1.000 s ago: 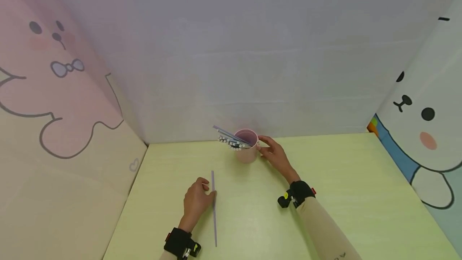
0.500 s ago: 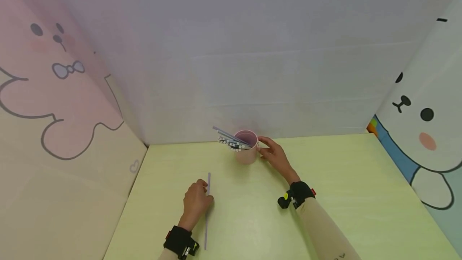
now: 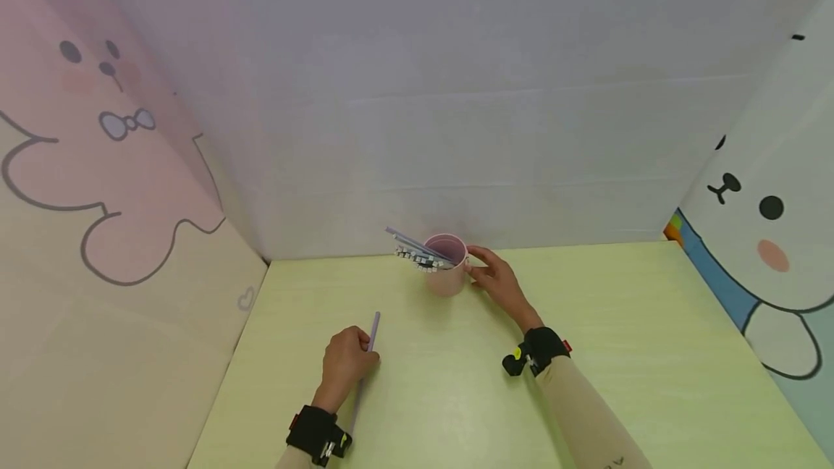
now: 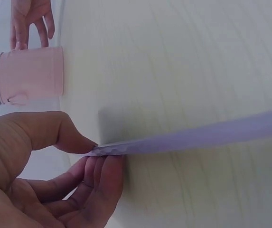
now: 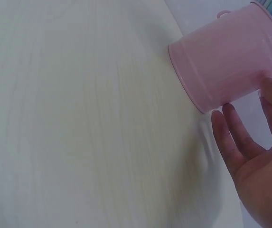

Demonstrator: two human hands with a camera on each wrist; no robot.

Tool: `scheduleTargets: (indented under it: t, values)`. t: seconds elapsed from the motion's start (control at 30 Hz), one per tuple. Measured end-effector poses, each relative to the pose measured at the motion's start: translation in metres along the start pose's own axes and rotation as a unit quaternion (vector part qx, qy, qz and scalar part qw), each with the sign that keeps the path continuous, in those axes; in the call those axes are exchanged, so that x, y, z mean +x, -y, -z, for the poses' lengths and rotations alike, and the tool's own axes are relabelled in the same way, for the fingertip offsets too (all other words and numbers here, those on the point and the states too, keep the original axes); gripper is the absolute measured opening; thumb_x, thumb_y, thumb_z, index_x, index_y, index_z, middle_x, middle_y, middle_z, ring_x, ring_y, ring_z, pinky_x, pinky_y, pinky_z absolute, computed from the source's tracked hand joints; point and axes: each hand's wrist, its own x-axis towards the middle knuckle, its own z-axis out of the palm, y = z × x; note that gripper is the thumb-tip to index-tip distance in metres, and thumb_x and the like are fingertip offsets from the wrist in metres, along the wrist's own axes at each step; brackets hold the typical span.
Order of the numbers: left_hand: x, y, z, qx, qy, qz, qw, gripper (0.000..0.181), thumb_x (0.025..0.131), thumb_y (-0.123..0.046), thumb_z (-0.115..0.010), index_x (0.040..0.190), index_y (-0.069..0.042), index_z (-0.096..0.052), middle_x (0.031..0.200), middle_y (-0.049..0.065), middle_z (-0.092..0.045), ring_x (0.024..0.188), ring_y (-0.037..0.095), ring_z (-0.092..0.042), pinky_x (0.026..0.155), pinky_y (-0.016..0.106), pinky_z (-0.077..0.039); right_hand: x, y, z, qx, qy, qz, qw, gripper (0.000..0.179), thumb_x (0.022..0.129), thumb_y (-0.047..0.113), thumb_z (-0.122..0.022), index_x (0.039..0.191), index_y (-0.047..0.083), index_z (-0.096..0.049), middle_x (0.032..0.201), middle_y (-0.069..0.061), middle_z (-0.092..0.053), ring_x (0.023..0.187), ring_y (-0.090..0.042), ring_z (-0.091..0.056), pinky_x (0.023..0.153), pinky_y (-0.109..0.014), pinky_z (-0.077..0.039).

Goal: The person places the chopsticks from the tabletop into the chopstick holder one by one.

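Note:
A long, thin purple stick (image 3: 374, 329), much like a straw, is pinched between the thumb and fingers of my left hand (image 3: 345, 364). In the left wrist view the stick (image 4: 202, 141) looks flattened and crinkled by the fingertips and runs off to the right. Near the back of the table stands a small pink bucket (image 3: 446, 284). My right hand (image 3: 500, 284) touches its right side, and the right wrist view shows the fingers loosely extended, fingertips at the bucket wall (image 5: 226, 54). Several sticks (image 3: 417, 248), some with white ends, lean left out of the bucket.
The pale yellow-green table (image 3: 456, 396) meets a whitish cloth wall (image 3: 456, 129) right behind the bucket. Cartoon-printed sheets hang at the left (image 3: 130, 237) and right (image 3: 775, 237) sides. Black camera straps sit on both wrists.
The left hand has taken hold of the purple stick and moved slightly left with it. The stick's near end has swung left, so it now slants. The right hand and bucket have stayed in place.

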Motion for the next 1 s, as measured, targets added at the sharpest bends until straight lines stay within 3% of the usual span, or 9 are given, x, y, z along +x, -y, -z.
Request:
scheduleTargets:
  t: [0.2, 0.5, 0.77, 1.0]
  values:
    - [0.0, 0.003, 0.003, -0.025, -0.009, 0.014, 0.9996, 0.016, 0.065, -0.008, -0.073, 0.079, -0.005, -0.067, 0.069, 0.001, -0.063, 0.056, 0.015, -0.056, 0.042, 0.024, -0.046, 0.0, -0.003, 0.0, -0.001, 0.003, 0.0, 1.0, 0.042, 0.099, 0.007, -0.058, 0.14, 0.006, -0.049, 0.146, -0.02, -0.046, 0.107, -0.043, -0.062, 0.078, -0.061, -0.056]
    - [0.007, -0.002, 0.015, -0.073, -0.035, -0.002, 0.9967, 0.023, 0.067, -0.01, -0.076, 0.089, -0.004, -0.07, 0.076, 0.003, -0.068, 0.059, 0.016, -0.057, 0.044, 0.026, -0.047, 0.001, -0.001, -0.001, -0.001, 0.002, -0.01, 0.9999, 0.042, 0.099, 0.006, -0.058, 0.14, 0.006, -0.049, 0.146, -0.018, -0.045, 0.108, -0.043, -0.062, 0.079, -0.062, -0.055]
    - [0.012, -0.018, 0.031, -0.107, -0.073, -0.033, 0.991, 0.025, 0.071, -0.009, -0.076, 0.095, -0.008, -0.07, 0.082, 0.004, -0.073, 0.057, 0.016, -0.058, 0.043, 0.024, -0.043, 0.001, -0.001, 0.0, 0.009, 0.006, -0.003, 0.9999, 0.043, 0.099, 0.004, -0.058, 0.14, 0.003, -0.049, 0.145, -0.022, -0.045, 0.107, -0.047, -0.06, 0.078, -0.063, -0.054]
    - [0.016, -0.038, 0.056, -0.147, -0.109, -0.054, 0.9816, 0.025, 0.073, -0.006, -0.074, 0.097, -0.007, -0.07, 0.085, 0.004, -0.073, 0.054, 0.014, -0.066, 0.044, 0.026, -0.049, 0.001, 0.0, 0.002, 0.009, 0.004, -0.013, 0.9999, 0.043, 0.099, 0.007, -0.059, 0.141, 0.004, -0.048, 0.146, -0.02, -0.044, 0.108, -0.048, -0.059, 0.079, -0.063, -0.054]
